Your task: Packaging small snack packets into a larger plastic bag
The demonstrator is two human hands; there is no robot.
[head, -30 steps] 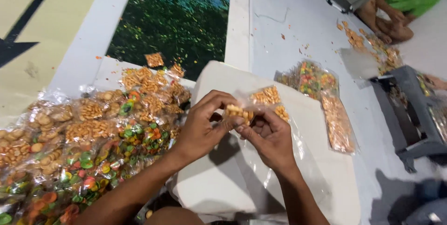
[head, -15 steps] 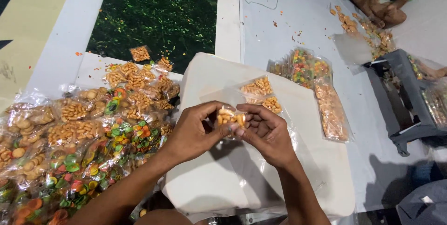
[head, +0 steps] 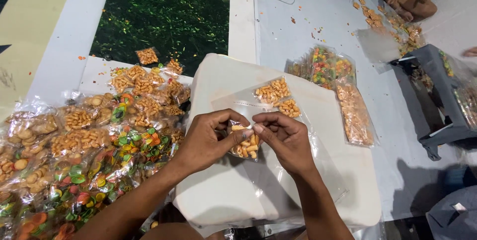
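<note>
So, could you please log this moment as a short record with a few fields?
left hand: pinches the top of a small clear snack bag
right hand: pinches the same bag top
bag contents: tan puffed pieces
work surface: white cushion
on cushion: two more filled bags
person's left: pile of packed snacks
far right: grey sealer

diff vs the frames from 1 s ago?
The small clear snack bag now hangs below the fingertips, where earlier it sat bunched between them. Left hand and right hand keep their grip on its top. Packet pile and white cushion unchanged.
</note>
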